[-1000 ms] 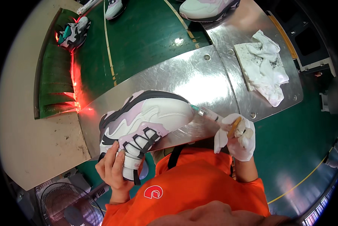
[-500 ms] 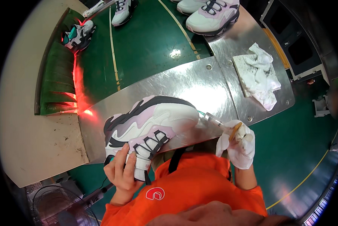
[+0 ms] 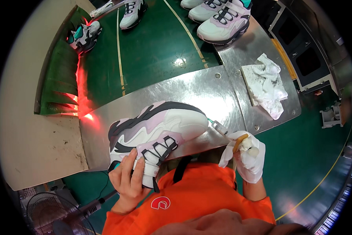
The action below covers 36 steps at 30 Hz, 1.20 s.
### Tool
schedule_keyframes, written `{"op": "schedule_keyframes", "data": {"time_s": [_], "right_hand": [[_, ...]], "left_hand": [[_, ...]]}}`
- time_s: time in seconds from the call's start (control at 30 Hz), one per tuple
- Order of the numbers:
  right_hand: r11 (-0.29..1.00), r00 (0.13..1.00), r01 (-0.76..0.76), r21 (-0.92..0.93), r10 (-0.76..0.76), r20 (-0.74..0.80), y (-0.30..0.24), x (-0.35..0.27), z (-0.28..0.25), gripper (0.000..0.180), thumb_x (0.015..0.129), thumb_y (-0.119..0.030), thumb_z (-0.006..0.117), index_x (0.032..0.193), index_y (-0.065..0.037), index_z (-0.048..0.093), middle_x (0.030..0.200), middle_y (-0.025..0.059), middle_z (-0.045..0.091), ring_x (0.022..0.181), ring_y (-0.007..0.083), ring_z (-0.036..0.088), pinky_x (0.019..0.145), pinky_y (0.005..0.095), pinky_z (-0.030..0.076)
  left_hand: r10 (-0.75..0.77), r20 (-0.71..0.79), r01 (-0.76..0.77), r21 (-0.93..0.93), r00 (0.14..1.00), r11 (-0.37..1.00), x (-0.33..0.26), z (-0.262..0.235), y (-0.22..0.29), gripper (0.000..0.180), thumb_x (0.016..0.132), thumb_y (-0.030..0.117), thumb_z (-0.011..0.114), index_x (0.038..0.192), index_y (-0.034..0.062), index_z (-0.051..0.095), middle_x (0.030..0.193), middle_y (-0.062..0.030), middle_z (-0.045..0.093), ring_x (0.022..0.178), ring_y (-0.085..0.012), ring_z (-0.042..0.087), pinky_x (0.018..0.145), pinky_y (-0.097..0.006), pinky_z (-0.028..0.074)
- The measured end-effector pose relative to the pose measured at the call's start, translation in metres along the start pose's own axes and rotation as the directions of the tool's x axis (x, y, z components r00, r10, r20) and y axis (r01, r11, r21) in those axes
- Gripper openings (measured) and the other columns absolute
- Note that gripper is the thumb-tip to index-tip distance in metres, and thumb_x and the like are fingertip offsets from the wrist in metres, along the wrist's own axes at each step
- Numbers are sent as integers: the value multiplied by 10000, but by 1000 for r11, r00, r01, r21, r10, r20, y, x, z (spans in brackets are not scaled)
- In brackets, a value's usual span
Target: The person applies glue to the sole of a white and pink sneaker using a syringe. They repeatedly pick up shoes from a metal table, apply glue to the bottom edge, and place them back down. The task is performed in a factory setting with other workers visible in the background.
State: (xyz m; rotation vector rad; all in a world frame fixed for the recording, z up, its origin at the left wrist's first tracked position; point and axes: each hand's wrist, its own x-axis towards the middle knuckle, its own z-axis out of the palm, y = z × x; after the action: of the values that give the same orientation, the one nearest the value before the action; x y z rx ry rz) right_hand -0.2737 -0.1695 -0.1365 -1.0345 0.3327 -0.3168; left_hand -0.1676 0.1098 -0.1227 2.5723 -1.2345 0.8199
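Note:
A white, lilac and black sneaker [image 3: 156, 133] lies tilted on its side on the metal table edge, sole away from me and toe to the right. My left hand [image 3: 128, 176], bare, grips it at the ankle opening, fingers pressed over the strap and tongue. My right hand [image 3: 246, 158] wears a white glove and is closed around a clear syringe [image 3: 220, 127]. The syringe's thin green tip [image 3: 210, 120] meets the toe where upper and sole join. A tan, elongated piece [image 3: 240, 143] and a whitish lump [image 3: 253, 151] show at the glove; I cannot tell what they are.
A crumpled white cloth [image 3: 268, 86] lies on a stained pad at the right of the metal plate [image 3: 191, 84]. Beyond runs a green belt [image 3: 156, 51] with several sneakers [image 3: 223, 21]. Red light glows under a green flap curtain [image 3: 58, 86]. A fan [image 3: 54, 213] stands lower left.
The view has shifted slightly. My right hand has moved a little down and left, with the syringe tip still at the toe. My left hand keeps its grip on the sneaker.

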Motion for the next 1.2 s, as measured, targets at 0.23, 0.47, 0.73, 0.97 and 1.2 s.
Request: {"op": "schedule_keyframes", "data": {"time_s": [0.23,0.47,0.73,0.97,1.2], "right_hand": [[979,994,-13,-201,35,104,-6,-1,-1,449,717,60,706,1149,103,593,805,130,671,765,218,692,708,309,562],[955,972,123,-271,-61,226,19,14,-12,561,610,90,768,1147,92,606,832,129,683,786,192,698,725,287,550],[940,960,190,-284,-117,255,64,27,-17,466,620,-34,868,1030,-13,649,782,53,666,651,144,636,587,252,493],[822,883,388,-418,-202,423,76,34,-19,475,609,-168,871,1017,-69,648,677,-6,547,537,189,477,535,275,427],[921,934,301,-249,-233,270,77,22,-17,510,689,-71,843,1141,-4,616,826,67,679,719,162,659,675,257,525]], "left_hand": [[-23,103,32,-86,994,996,25,-10,-12,514,689,217,789,1152,52,639,1204,-135,667,846,-266,583,783,-345,411],[-54,268,119,-235,962,965,84,-12,-34,568,597,180,869,1092,29,633,1121,-127,673,862,-302,575,787,-367,441],[-75,570,322,-345,818,882,147,9,-72,596,552,200,893,1058,33,626,996,-89,637,907,-284,574,807,-372,466],[573,716,190,-676,399,712,229,18,-110,818,652,363,883,1289,-35,561,1295,-170,586,1156,-285,576,985,-388,448],[655,752,338,-637,72,693,259,144,-33,601,870,404,722,1313,28,569,1263,-147,613,1129,-254,588,952,-346,467]]}}
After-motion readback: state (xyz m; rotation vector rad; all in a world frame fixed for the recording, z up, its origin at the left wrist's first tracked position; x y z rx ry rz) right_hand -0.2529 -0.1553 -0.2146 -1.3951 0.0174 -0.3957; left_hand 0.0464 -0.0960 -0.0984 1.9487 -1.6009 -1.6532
